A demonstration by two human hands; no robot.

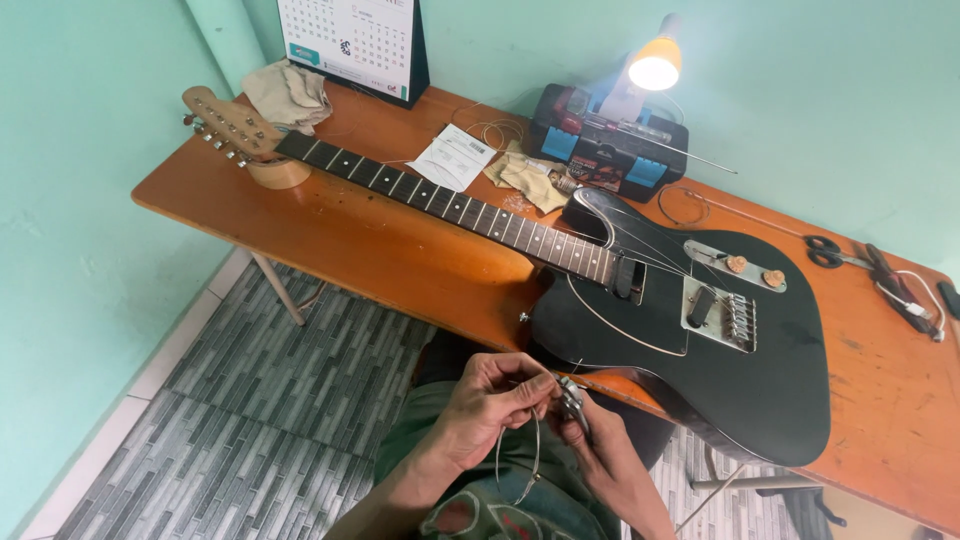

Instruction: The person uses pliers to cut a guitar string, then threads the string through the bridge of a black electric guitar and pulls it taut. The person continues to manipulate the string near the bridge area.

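Below the table (400,250) edge, both hands pinch a guitar string (520,470): left hand (490,400) closed on its coil, right hand (590,435) clamped near a small metal tool (572,400), beside the black guitar (700,330).

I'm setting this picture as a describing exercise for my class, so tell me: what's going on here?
A person sits at an orange wooden table on which a black electric guitar lies flat, its neck resting on a small support. Loose strings curl over its body. Below the table edge, the left hand pinches a coiled guitar string while the right hand holds a small metal tool against it. A toolbox, lit lamp and scissors sit behind.
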